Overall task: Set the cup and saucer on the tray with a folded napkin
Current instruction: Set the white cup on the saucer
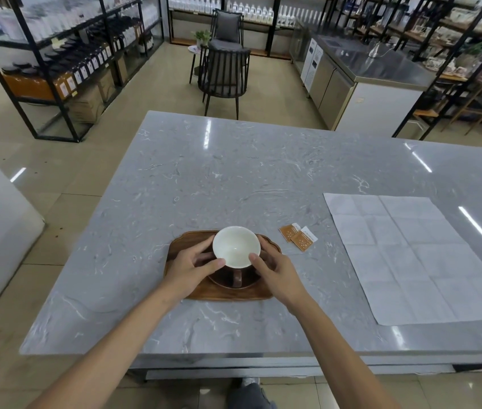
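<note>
A cup [236,245], white inside and brown outside, stands on a brown saucer [228,281] with its handle pointing toward me. The saucer rests on a wooden tray [180,249] near the table's front edge. My left hand [191,268] grips the cup's left side, thumb at the near rim. My right hand [275,271] grips its right side, thumb also at the rim. A large white napkin [411,255] lies unfolded and flat on the table to the right.
Two small orange sachets [298,236] lie between the tray and the napkin. The grey marble table [234,172] stretches far ahead. A dark chair [223,75] stands beyond its far edge, with shelving around the room.
</note>
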Demonstrator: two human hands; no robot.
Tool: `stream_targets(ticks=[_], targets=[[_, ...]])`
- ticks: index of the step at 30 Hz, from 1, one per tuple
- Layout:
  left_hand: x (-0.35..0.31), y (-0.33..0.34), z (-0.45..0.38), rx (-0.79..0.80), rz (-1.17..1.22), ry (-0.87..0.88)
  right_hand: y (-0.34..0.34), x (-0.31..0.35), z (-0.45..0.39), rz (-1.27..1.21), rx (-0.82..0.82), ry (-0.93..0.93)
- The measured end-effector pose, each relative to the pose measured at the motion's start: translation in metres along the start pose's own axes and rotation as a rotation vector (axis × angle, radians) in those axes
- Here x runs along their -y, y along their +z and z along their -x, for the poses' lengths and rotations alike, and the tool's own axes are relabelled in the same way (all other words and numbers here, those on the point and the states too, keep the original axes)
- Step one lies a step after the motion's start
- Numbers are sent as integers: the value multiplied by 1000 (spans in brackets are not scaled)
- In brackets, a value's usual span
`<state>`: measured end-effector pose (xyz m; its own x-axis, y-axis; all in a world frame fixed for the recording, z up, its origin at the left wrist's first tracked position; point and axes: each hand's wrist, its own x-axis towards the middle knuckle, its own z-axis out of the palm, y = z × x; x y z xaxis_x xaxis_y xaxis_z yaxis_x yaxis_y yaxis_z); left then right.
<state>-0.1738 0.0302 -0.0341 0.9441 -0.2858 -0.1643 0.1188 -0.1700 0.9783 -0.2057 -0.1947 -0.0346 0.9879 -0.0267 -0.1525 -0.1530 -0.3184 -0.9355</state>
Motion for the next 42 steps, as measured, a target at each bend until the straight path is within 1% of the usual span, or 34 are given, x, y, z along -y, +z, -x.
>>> stream_targets(ticks=[11,14,17,19,21,23,25,27,29,32,36,42], targets=[[-2,-1,1,48,-33,-49,4,-2,1,-3,-37,12],[-1,-2,0,63,-36,-57,3,-4,-1,-9,-25,18],[-2,-3,-2,78,-2,-62,-2,-4,-2,-36,22,36],[-5,-3,-4,71,11,-71,-5,-1,0,-59,58,56],[-8,-4,-4,20,-21,-62,-9,2,3,-59,37,44],[-13,-6,-3,-96,-175,16,-15,2,8,-43,-55,1],[-22,-5,1,-197,-330,139,-23,-1,14,-22,-160,-30],[-33,2,4,-240,-437,277,-33,-5,23,10,-187,-33],[-46,12,3,-248,-523,372,-44,-11,32,47,-173,-5],[-68,36,-4,-193,-554,420,-69,-28,45,137,-174,40],[-78,87,-16,-55,-599,483,-112,-53,62,201,-230,75],[-62,189,-30,206,-627,422,-198,-96,85,371,-331,93]])
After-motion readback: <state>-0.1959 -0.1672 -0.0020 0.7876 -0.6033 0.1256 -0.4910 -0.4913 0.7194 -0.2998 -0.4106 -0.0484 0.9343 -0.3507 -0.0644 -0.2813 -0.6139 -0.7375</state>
